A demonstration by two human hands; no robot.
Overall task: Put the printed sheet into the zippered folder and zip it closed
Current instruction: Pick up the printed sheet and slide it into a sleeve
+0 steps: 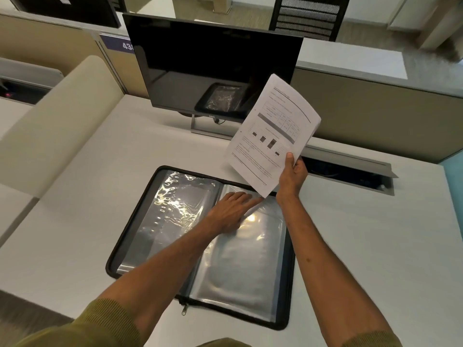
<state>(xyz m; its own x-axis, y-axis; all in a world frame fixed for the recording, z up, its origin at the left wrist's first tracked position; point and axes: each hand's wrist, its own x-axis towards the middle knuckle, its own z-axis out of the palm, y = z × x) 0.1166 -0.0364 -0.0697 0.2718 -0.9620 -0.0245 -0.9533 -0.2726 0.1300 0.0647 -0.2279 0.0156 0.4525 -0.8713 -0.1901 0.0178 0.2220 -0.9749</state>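
Observation:
The black zippered folder (160,221) lies open flat on the white desk, showing shiny clear plastic sleeves on both halves. Its zipper pull (184,309) hangs at the near edge. My right hand (292,175) holds the printed sheet (273,132) by its lower edge, tilted up above the folder's far right corner. The sheet shows a table, small bar charts and text. My left hand (231,211) rests on the top of the right-hand sleeve, fingers spread and pointing toward the sheet's lower corner.
A dark monitor (213,68) on a stand rises just behind the folder. A cable slot with a raised lid (350,169) opens in the desk at the right. A beige partition (57,121) borders the left side. A black chair (308,16) stands beyond the desk.

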